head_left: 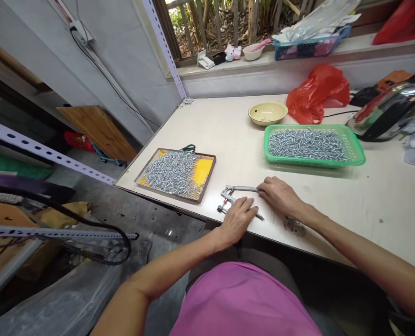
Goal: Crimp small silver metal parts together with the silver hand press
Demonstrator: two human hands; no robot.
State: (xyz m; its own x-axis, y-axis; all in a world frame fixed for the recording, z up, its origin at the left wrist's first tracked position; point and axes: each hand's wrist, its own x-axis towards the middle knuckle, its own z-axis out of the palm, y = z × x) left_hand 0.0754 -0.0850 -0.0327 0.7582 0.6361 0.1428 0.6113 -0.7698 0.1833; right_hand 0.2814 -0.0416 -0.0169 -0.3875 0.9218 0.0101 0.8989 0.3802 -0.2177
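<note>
A metal hand tool (pixel 228 195) with long handles lies near the table's front edge. My left hand (pixel 238 215) rests over its lower handle, fingers bent around it. The end of the upper handle is pinched in my right hand (pixel 279 193). To the left sits a shallow brown-rimmed tray (pixel 210 179) with a yellow bottom, heaped with small silvery metal pieces (pixel 170 172). A green plastic basket (pixel 357 148) at the right holds more such pieces (pixel 307 144).
Dark-handled scissors (pixel 189 148) lie behind the tray. Farther back are a cream bowl (pixel 268 113), a red plastic bag (pixel 317 93) and a metal kettle (pixel 391 109). A small clear bundle (pixel 294 226) lies beneath my right forearm. A perforated upright (pixel 168 51) stands at the back corner.
</note>
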